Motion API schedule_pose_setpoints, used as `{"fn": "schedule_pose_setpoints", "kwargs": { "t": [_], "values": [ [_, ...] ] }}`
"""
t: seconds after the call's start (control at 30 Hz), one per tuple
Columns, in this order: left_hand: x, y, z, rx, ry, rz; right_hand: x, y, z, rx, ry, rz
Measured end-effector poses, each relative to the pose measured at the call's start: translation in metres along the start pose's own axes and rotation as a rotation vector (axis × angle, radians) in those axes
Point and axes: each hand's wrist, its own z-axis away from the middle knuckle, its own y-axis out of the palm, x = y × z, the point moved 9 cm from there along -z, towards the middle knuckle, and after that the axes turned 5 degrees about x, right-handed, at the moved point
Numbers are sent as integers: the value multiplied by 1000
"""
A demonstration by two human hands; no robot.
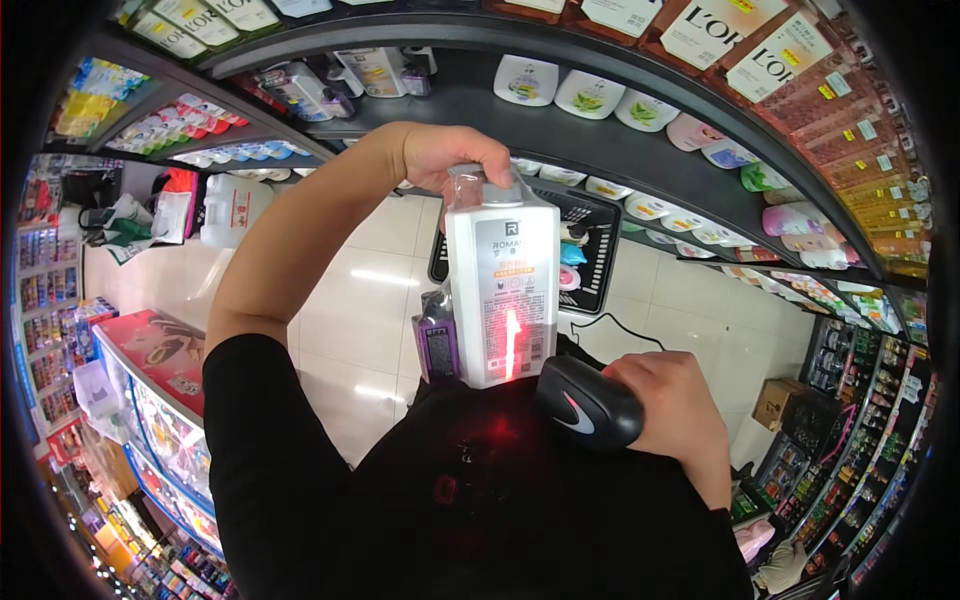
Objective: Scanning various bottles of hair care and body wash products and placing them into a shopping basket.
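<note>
My left hand (459, 159) grips the top of a large white plastic bottle (506, 289) by its cap, under clear wrap. A small purple bottle (437, 341) hangs wrapped at the big bottle's left side. The white bottle stands upright in front of my chest, its printed back label facing me. My right hand (671, 401) is closed around a black handheld barcode scanner (590, 403), just below and right of the bottle. A red line of light falls on the lower label, near the printed barcode.
A black plastic basket (611, 259) with several bottles stands beyond the bottle, below a dark shelf (450, 112) holding shampoo-type bottles. A white jerrycan (236, 211) is at the left, near a glass-sided display case (161, 405). A cardboard box (776, 403) sits at the right by stocked shelves.
</note>
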Motion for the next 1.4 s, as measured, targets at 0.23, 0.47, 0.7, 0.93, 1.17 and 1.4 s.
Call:
{"fn": "schedule_pose_setpoints", "kwargs": {
  "t": [0.23, 0.47, 0.7, 0.93, 1.17, 1.4],
  "values": [
    [-16, -7, -8, -12, 65, -58, -10, -10, 9, 40, 97, 37],
    [-29, -2, -12, 35, 123, -125, -11, -16, 12, 40, 121, 53],
    [-24, -7, -11, 121, 105, -123, -7, -19, 10, 63, 132, 74],
    [-12, -10, -10, 68, 119, -133, -44, -24, 2, -229, 72, -180],
    [-8, -15, 3, -9, 333, 34, -102, 32, -42, -415, 178, -884],
    [18, 8, 6, -128, 319, 271, -131, 51, -66, -297, 173, -1305]
  ]
}}
